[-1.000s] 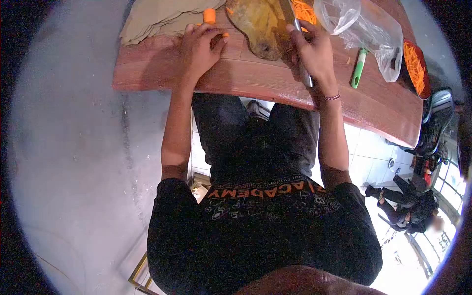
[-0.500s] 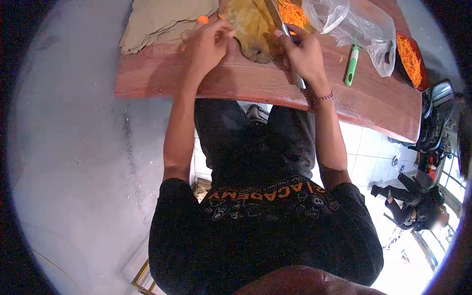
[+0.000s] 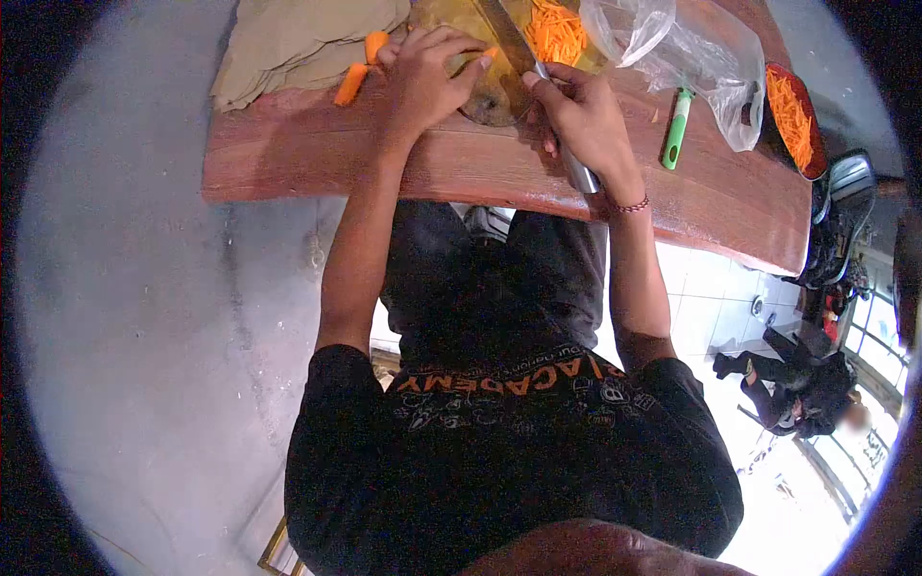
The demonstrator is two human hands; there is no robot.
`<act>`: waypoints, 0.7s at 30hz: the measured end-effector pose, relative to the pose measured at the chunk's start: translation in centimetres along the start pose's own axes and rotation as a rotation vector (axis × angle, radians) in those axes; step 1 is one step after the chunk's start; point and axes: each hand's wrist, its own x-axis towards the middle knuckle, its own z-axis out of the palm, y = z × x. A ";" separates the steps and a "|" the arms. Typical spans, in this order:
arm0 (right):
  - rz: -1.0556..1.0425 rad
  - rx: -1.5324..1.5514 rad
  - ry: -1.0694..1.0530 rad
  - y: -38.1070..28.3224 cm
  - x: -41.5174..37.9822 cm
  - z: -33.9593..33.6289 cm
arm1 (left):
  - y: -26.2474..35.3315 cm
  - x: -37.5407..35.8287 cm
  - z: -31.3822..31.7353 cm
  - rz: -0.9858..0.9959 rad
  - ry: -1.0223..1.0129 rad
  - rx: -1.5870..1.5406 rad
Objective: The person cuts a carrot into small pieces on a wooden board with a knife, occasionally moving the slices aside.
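My right hand (image 3: 594, 117) is wrapped round the handle of a knife (image 3: 507, 36), whose blade slants up and left over the wooden cutting board (image 3: 480, 108). My left hand (image 3: 430, 82) is on the board's left side, its thumb and fingertips closed on a small carrot piece (image 3: 491, 53) just left of the blade. Beside the left hand lie two larger carrot pieces, an upper one (image 3: 376, 42) and a lower one (image 3: 351, 86). A pile of carrot strips (image 3: 555, 35) sits to the right of the blade.
Brown paper or cardboard sheets (image 3: 298, 48) cover the table's (image 3: 288, 144) left end. Right of the strips are a clear plastic bag (image 3: 706, 67), a green-handled tool (image 3: 677, 132) and a dark red-edged tray (image 3: 816, 158) of carrot strips. Another person (image 3: 802, 384) is at the far right.
My left hand has moved right onto the board, closing on a small carrot piece there. The two larger carrot pieces at left are more exposed. My right hand still grips the knife.
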 end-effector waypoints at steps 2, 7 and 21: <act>-0.008 0.026 0.004 -0.1 -0.3 0.3 | -0.5 0.0 0.3 0.015 -0.010 0.004; 0.004 -0.068 0.038 -0.5 -0.4 0.5 | -0.8 0.2 0.6 0.016 0.014 -0.058; -0.203 -0.423 0.166 -0.4 -0.1 0.9 | -0.2 -0.2 1.0 -0.061 0.009 -0.050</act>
